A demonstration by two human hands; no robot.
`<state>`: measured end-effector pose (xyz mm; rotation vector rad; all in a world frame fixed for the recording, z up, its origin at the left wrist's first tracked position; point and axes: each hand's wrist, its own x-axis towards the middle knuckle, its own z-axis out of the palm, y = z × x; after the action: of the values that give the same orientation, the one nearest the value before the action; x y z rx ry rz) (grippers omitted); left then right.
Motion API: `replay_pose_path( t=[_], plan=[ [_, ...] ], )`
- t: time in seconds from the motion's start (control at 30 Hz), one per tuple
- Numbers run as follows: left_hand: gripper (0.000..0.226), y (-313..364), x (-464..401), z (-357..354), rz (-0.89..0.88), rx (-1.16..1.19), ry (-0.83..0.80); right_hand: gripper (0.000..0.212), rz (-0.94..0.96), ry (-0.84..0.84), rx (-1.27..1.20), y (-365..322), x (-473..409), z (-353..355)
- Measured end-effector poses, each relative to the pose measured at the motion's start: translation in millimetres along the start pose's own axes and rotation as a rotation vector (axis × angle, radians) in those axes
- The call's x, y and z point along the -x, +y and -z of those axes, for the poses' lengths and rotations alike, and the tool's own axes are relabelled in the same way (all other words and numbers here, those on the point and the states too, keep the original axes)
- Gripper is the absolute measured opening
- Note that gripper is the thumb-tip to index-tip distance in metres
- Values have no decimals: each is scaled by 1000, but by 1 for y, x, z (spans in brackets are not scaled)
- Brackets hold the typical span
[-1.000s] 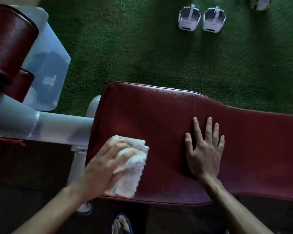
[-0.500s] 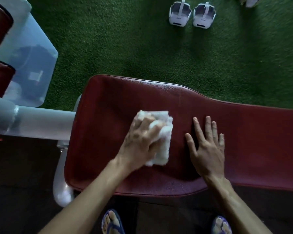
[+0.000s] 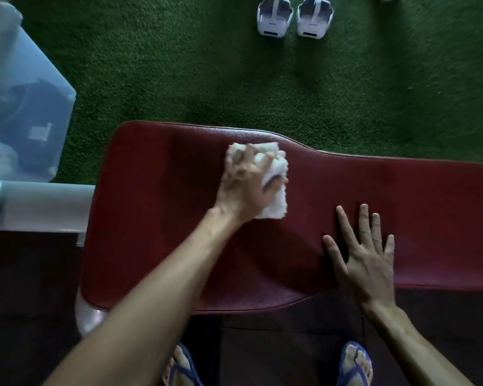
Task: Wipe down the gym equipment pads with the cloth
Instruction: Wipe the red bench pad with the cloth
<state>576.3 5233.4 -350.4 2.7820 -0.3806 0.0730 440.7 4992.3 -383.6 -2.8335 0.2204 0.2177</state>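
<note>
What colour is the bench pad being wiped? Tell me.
Dark red, with a fine grainy texture. The bench pad shows best in the head view, under the white cloth.

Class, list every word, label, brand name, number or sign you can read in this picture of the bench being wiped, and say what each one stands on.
No text can be read.
Two white objects on the green turf: each bears a small dark mark, too blurred to read.
Translucent blue cover: a pale rectangular label shows through it, too blurred to read.
Red bench pad, white cloth: no print visible.
</note>
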Motion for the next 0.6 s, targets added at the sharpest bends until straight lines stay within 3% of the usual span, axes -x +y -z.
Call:
replay_pose_path(
  t=[0.13, 0.27, 0.43, 0.6],
  plan=[
    [44, 52, 58, -12, -162, 72, -59, 67, 49, -23, 15, 11, -7, 4],
    [42, 32, 124, 9, -309, 88, -172, 66, 111, -55, 20, 25, -15, 10],
    [51, -27, 80, 20, -52, 1, -128, 68, 51, -49, -19, 57, -23, 18],
    [47, 52, -14, -24, 88, -15, 18, 70, -1, -83, 1, 95, -25, 29]
  ],
)
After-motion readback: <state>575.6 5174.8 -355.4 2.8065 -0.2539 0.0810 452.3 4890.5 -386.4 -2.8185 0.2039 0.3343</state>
